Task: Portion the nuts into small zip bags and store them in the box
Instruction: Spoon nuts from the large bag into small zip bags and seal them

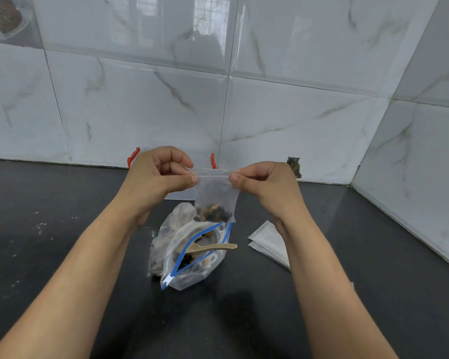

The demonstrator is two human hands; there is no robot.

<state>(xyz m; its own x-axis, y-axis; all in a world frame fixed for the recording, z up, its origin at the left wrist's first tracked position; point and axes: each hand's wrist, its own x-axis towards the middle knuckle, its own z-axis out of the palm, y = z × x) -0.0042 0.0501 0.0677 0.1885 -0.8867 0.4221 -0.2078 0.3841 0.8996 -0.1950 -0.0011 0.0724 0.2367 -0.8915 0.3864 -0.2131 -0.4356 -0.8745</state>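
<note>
Head view: both hands' fingers (192, 180) pinch small zip bag (215, 195) holding nuts (213, 213).

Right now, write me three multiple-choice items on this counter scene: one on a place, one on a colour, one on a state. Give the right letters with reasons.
1. Where is the wooden spoon?
A. In the mouth of the large zip bag
B. Inside the box
C. In the right hand

2. What colour are the clips on the clear box behind the hands?
A. Green
B. Red
C. Yellow

3. How is the small zip bag held?
A. Lying flat on the counter
B. Pinched at both top corners, hanging in the air
C. Gripped by one hand only

Key: 1 A, its bowl sits inside the blue-edged opening. 2 B, both clips show red. 3 B, left hand and right hand pinch its top edge, nuts at the bottom.
</note>
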